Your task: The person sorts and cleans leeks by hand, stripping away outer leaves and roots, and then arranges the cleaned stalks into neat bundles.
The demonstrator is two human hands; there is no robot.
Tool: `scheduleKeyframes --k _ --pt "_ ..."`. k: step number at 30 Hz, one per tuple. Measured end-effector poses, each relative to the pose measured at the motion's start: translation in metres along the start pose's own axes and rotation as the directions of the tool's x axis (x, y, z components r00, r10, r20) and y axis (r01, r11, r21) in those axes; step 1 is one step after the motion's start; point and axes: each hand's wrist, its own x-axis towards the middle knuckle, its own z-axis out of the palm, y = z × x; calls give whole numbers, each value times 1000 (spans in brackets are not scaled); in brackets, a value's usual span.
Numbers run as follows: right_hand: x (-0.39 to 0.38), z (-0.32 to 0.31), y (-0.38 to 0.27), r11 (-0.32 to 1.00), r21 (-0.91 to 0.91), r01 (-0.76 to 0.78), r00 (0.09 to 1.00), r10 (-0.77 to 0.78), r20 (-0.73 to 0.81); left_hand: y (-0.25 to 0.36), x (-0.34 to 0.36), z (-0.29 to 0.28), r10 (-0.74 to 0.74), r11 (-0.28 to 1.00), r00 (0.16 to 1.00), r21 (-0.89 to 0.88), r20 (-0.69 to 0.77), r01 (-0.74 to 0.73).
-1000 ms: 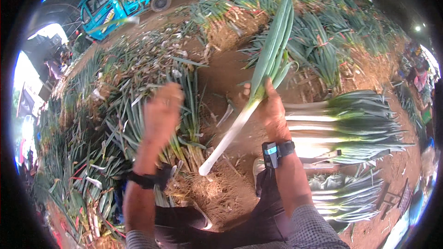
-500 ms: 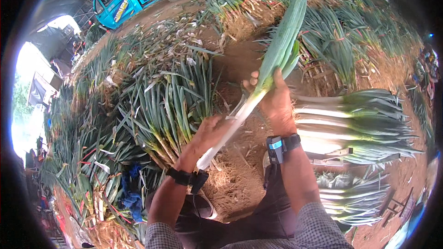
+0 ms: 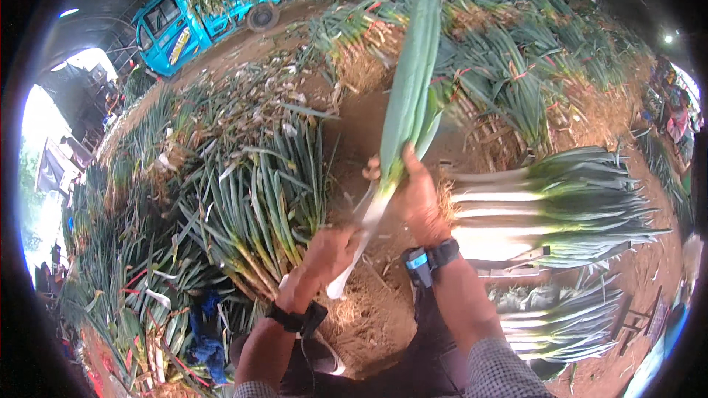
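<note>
A long leek (image 3: 405, 81), green above and white below, points up through the middle of the view. My right hand (image 3: 413, 191) is closed round it where the leaves meet the white stem. My left hand (image 3: 332, 250) is closed beside the lower stem, its fingers slightly blurred on a thin pale strip of outer skin (image 3: 363, 203) along it. A bunch of untrimmed leeks (image 3: 265, 199) stands just left of my hands. At the right, trimmed leeks (image 3: 538, 199) lie side by side in a stack, with another stack (image 3: 553, 324) below it.
Heaps of leeks (image 3: 509, 88) cover the far ground and the left side (image 3: 118, 236). A bright blue small truck (image 3: 169, 37) loaded with leaves stands at the back left. Dirt floor (image 3: 376, 339) lies below my hands. People (image 3: 675, 121) are partly visible at the far right.
My left hand has come from higher on the left down to the white stem. The leek and my right hand sit lower and further left in view, and the camera view has shifted.
</note>
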Motion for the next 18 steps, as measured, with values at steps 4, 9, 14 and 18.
scheduleKeyframes --k 4,9,14,18 --pt "-1 7 1 998 -58 23 1000 -23 2 -7 -1 10 4 997 999 72 -47 0" --pt "9 1 -2 1000 2 21 999 -21 45 -12 1 15 78 984 975 -142 -210 -109" --pt "11 1 4 1000 -3 20 999 -20 29 0 3 9 19 985 987 -164 -157 -45" --pt "8 5 9 998 -34 45 997 -43 57 0 3 11 27 998 994 54 -106 -22"
